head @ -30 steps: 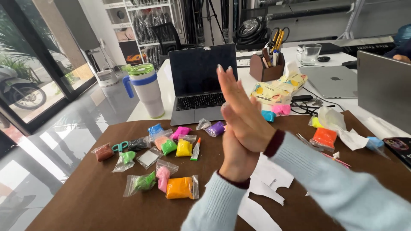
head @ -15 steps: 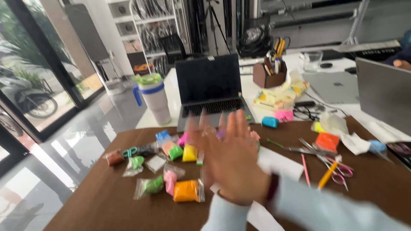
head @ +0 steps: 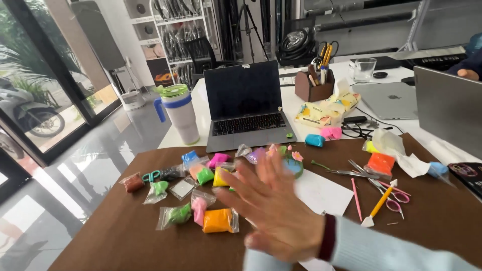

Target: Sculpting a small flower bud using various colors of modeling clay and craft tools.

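Brown tabletop (head: 125, 236) | right hand (head: 278, 216) fingers spread, holding nothing, hovering; left hand hidden beneath | orange clay bag (head: 218, 221) just beside at 9 o'clock, sealed | clay flower piece (head: 292, 163) at 12 o'clock, partly built.

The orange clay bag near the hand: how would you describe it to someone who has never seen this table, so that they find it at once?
Start from the brown mat in front of the open laptop. Among the small clear bags of coloured clay, look at the row nearest the person, just left of the spread right hand. The orange clay bag is the fullest there, beside a pink bag and a green bag.
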